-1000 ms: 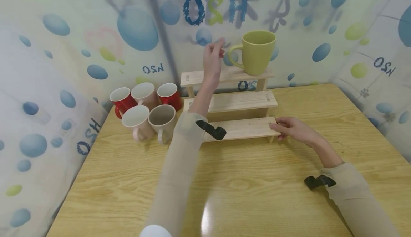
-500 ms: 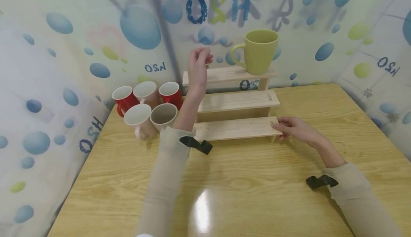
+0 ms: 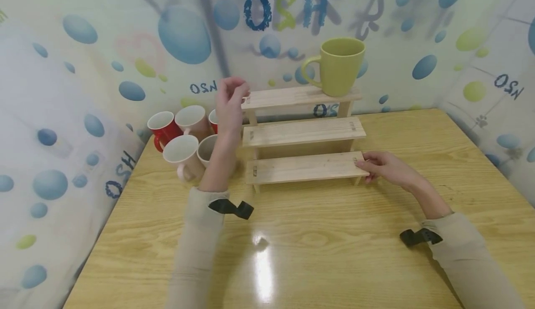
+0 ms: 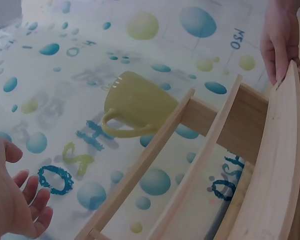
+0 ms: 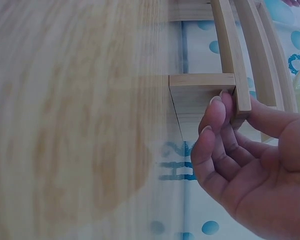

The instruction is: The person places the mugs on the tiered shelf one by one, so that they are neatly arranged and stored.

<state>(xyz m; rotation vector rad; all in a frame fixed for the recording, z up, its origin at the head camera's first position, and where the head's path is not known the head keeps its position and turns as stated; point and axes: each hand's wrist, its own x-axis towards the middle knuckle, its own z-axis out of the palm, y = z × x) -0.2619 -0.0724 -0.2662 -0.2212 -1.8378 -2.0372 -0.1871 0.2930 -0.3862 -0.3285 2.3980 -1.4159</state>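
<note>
A three-tier wooden display stand point(image 3: 305, 167) stands on the table, and a yellow-green mug point(image 3: 342, 67) sits upright at the right of its top step, handle to the left. My left hand point(image 3: 231, 107) is in the air by the left end of that top step. In the left wrist view the fingers of this left hand point(image 4: 20, 200) are loosely bent, with nothing in them. My right hand point(image 3: 386, 167) pinches the right end of the lowest step. Thumb above and fingers underneath, the right hand point(image 5: 255, 165) grips the board's edge in the right wrist view.
Left of the stand several mugs cluster: a red mug point(image 3: 165, 130), a pale pink mug point(image 3: 184, 155), another pale mug point(image 3: 194, 119) behind, and a grey-lined mug point(image 3: 205, 150) partly behind my left arm. A patterned wall sheet point(image 3: 179, 35) rises behind the table point(image 3: 334, 234).
My left hand has moved left and down, away from the yellow-green mug, to the stand's left end. The right hand stays on the lowest step. The mug has not moved on its step.
</note>
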